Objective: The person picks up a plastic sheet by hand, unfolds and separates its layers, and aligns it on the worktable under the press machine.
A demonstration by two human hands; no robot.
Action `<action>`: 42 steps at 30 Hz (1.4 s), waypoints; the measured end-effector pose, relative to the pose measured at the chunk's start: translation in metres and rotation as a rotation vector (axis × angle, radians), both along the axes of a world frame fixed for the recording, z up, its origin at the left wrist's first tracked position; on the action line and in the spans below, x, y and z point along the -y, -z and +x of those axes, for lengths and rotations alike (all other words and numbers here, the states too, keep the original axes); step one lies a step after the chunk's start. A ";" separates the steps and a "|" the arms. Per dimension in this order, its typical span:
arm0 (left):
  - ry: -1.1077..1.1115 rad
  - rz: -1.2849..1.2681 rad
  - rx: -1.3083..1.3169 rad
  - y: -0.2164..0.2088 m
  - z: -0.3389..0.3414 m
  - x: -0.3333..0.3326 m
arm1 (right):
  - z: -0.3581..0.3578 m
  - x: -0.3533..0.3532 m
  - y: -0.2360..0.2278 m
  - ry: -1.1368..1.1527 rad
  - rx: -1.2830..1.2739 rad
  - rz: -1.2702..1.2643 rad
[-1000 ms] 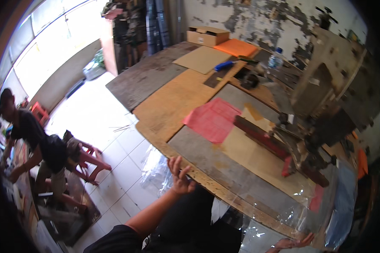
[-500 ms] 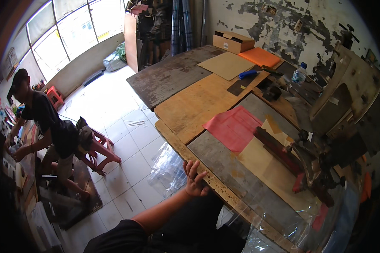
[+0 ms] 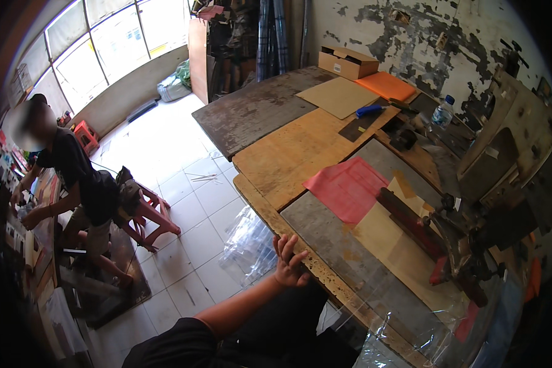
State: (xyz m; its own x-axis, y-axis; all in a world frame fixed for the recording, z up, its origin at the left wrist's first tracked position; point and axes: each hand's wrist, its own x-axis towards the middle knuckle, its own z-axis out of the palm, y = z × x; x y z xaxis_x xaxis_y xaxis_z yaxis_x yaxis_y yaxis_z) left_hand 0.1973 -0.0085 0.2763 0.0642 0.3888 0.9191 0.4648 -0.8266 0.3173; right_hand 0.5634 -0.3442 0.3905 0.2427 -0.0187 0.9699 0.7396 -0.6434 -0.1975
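Observation:
My left hand (image 3: 291,264) rests against the worn wooden edge (image 3: 313,260) of the workbench, fingers apart, holding nothing. My right hand is not in view. To the right, a press-like machine arm with a dark red bar (image 3: 411,222) reaches over a tan board (image 3: 392,245). A pinkish-red sheet (image 3: 349,187) lies flat beside that board on the grey bench surface. Thin clear plastic film (image 3: 389,334) spreads over the near edge of the bench. More clear plastic sheets (image 3: 251,248) sit low beside the bench, left of my hand.
Farther back on the bench are a cardboard box (image 3: 348,62), an orange sheet (image 3: 386,86), a beige board (image 3: 337,97), a blue-handled tool (image 3: 369,110) and a water bottle (image 3: 443,111). At left, another person (image 3: 73,165) bends over a worktable near a red stool (image 3: 156,218).
The whole view has shifted slightly, so the bench appears a little farther right and lower. My left hand stays at the bench edge.

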 end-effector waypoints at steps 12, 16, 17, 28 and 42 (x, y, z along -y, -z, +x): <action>0.007 0.011 0.012 -0.007 0.001 -0.001 | 0.001 0.002 -0.002 0.000 0.024 -0.031; 0.010 -0.003 -0.005 -0.006 -0.001 0.000 | 0.004 0.006 0.004 0.001 0.014 -0.040; 0.009 -0.002 -0.006 -0.006 -0.001 -0.001 | 0.005 0.008 0.005 0.002 0.013 -0.042; 0.017 0.004 0.017 -0.006 0.000 -0.001 | 0.015 0.020 0.017 -0.017 0.005 -0.047; 0.004 0.000 -0.003 -0.008 0.001 -0.001 | 0.017 0.022 0.020 -0.038 0.001 -0.061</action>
